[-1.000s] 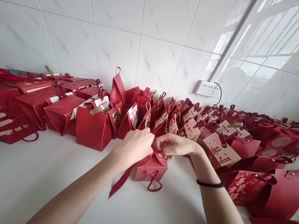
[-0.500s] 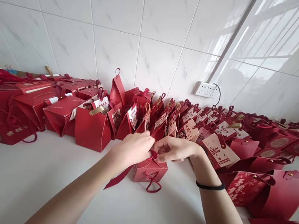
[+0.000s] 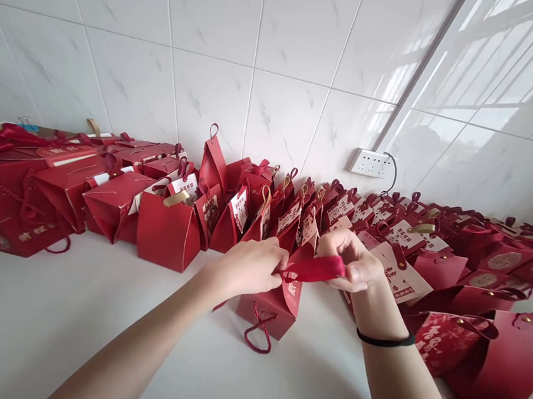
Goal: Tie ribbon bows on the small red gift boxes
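Observation:
A small red gift box (image 3: 268, 307) with a dark red cord handle stands on the white counter (image 3: 91, 327) in front of me. My left hand (image 3: 250, 266) is closed in a pinch at the top of the box, on one end of a red ribbon (image 3: 315, 269). To the right, my right hand (image 3: 352, 264) grips the ribbon's other end, and the ribbon runs taut between the two hands. A black hair band (image 3: 385, 340) circles my right wrist.
Several red gift boxes and bags (image 3: 168, 230) with tags and ribbons line the white tiled wall, from far left to far right. Larger red bags (image 3: 492, 356) lie at the right. A white power socket (image 3: 371, 163) with a cable sits on the wall.
My right hand has pulled the ribbon out to the right, stretching it tight. Another person's hand seen at the far left edge a second ago is gone. The box has tilted slightly.

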